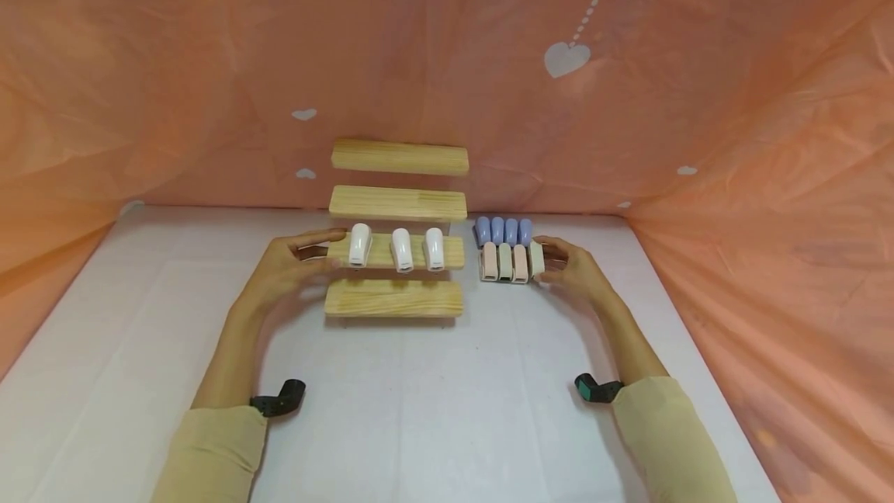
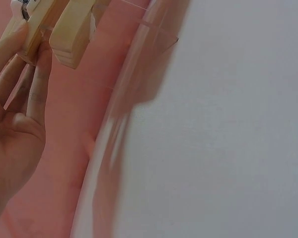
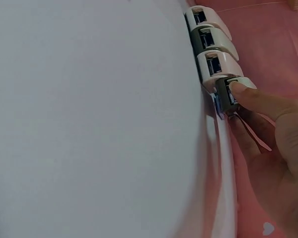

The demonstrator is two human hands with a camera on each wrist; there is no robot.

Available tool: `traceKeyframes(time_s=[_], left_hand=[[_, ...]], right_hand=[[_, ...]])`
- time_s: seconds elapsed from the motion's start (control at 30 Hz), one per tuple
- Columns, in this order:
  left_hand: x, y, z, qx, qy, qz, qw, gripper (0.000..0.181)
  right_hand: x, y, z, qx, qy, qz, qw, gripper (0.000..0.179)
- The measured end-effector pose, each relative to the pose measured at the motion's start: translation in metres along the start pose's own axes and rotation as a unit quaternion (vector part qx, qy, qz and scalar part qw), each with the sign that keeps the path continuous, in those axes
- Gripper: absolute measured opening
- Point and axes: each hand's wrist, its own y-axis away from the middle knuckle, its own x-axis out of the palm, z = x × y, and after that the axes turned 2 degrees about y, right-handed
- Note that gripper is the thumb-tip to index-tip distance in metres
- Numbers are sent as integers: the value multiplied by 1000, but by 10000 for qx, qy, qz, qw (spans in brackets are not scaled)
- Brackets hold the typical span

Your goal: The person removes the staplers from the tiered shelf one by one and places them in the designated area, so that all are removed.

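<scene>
1. Your right hand (image 1: 576, 274) pinches a pale green stapler (image 1: 536, 259), or what looks like one; the thumb lies across its front end and fingers are underneath, so the hand is closed only as far as the stapler's width.
2. That stapler sits at your right hand's fingertips, at the near right-hand end of a row. Just left of it stands a pink stapler (image 1: 520, 263); whether the two touch is hard to tell. The blue staplers (image 1: 497, 231) lie farther off, beyond that row.
3. Use a light, square pinch: pressing the thumb hard may work the sprung top, and a sideways push could disturb the pink neighbour.
4. Your left hand (image 1: 296, 262) grips the left end of the second wooden slat from the bottom (image 1: 380, 251), thumb in front, fingers behind and below. Steady it gently; pulling could tip the white staplers (image 1: 401, 250) standing to that hand's right.
5. Both forearms reach forward over the desk (image 1: 419, 410) and angle inward, wrists low, palms facing each other.
</scene>
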Motion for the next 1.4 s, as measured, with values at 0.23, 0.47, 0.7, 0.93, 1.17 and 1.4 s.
traceKeyframes(time_s=[0.23,0.47,0.7,0.93,1.17,1.4], left_hand=[[3,-1,-2,81,65,14,9999,50],[2,3,0,93,279,15,9996,50],[3,4,4,158,171,6,9997,49],[1,7,5,109,175,-16,9998,50],[0,5,4,155,253,24,9996,50],[1,1,0,72,377,46,9993,52]], right_hand=[[4,3,-7,127,4,20,9999,69],[9,4,-10,83,-13,59,9999,71],[13,7,-4,-336,454,-419,9975,68],[25,14,28,-1216,20,-860,9888,58],[33,20,70,-1374,-404,-894,9856,55],[41,16,88,-1699,-703,-779,9799,55]])
